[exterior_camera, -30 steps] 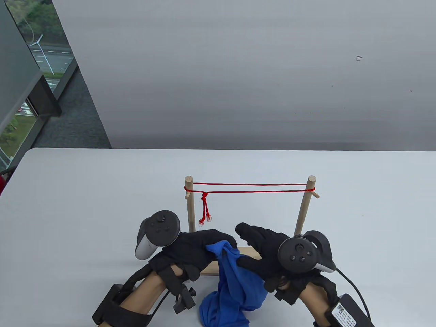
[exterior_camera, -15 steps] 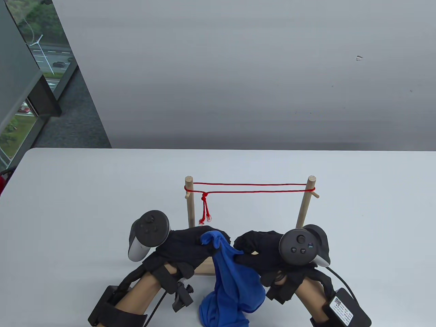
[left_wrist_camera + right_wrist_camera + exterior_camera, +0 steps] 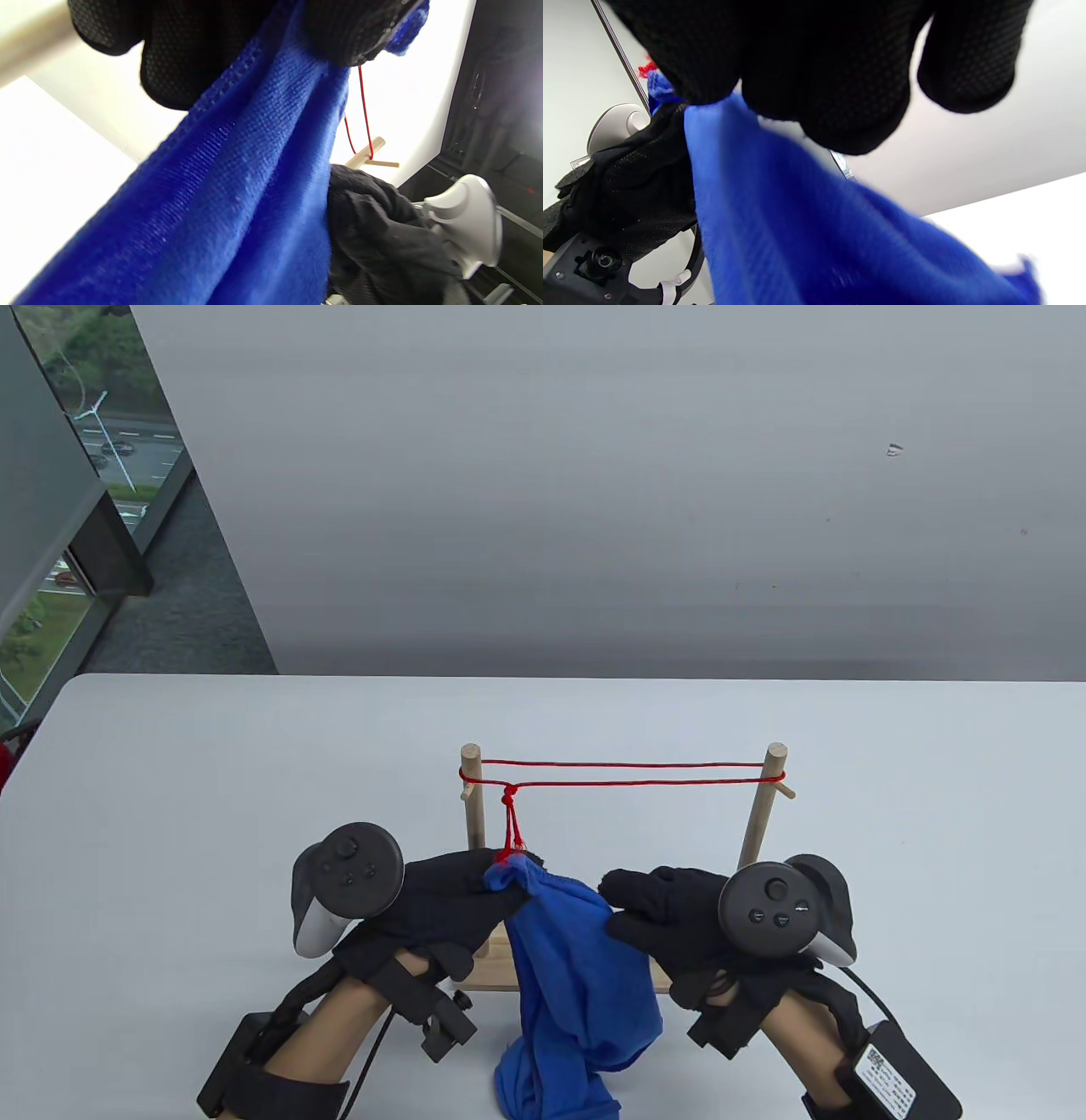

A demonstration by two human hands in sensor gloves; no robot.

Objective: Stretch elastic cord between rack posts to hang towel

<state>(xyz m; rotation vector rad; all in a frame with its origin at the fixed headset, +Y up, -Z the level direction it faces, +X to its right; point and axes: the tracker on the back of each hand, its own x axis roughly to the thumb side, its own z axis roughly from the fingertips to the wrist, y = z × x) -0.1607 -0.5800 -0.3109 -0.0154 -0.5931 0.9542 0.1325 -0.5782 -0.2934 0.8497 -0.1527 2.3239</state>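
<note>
A red elastic cord [image 3: 628, 774] runs doubled between the left post [image 3: 473, 806] and the right post [image 3: 761, 806] of a small wooden rack, knotted near the left post with its ends hanging. Both hands hold a blue towel [image 3: 577, 984] in front of the rack, below the cord. My left hand [image 3: 462, 899] grips its upper left corner, seen close in the left wrist view [image 3: 254, 169]. My right hand [image 3: 657, 912] pinches its upper right edge, also shown in the right wrist view [image 3: 780, 203]. The towel's lower end rests bunched on the table.
The rack's wooden base [image 3: 488, 971] lies under the hands and is mostly hidden. The white table [image 3: 212, 780] extends left, right and behind the rack. A grey wall stands behind the table, and a window is at far left.
Both hands have lifted the towel's top edge up and away from me toward the rack. The hands have moved apart, spreading the top edge wider.
</note>
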